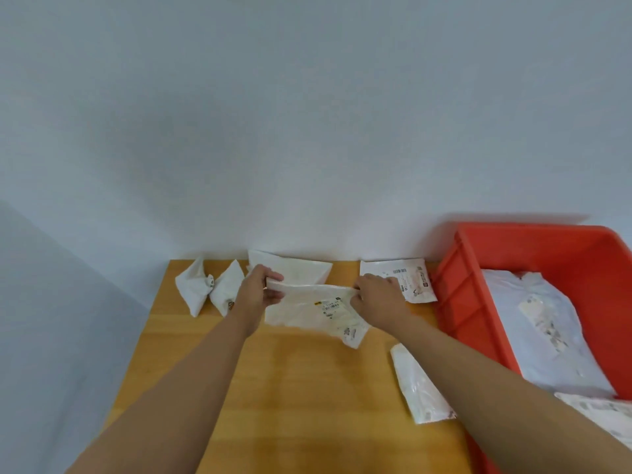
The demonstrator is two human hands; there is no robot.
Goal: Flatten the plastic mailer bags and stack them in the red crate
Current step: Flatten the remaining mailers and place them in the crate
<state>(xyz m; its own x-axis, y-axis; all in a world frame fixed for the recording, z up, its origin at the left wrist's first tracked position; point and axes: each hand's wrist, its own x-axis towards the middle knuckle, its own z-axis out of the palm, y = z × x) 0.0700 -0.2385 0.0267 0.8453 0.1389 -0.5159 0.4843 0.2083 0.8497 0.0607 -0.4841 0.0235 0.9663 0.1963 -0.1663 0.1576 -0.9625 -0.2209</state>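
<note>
- Mailer (pixel 314 311) held above table (pixel 307 388) centre, my left hand (pixel 260 289) pinching its top-left corner, right hand (pixel 376 299) pinching top-right.
- Crate (pixel 468 302) at 3 o'clock, flattened bags (pixel 547 323) inside.
- Crumpled bags (pixel 195 285) at 10 o'clock.

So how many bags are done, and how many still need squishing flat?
Done: at least one flat bag lies in the red crate, with another at its near edge. In hand: the left hand and right hand hold a mailer by its top edge. Left: two crumpled bags, plus three flatter ones on the table.
</note>
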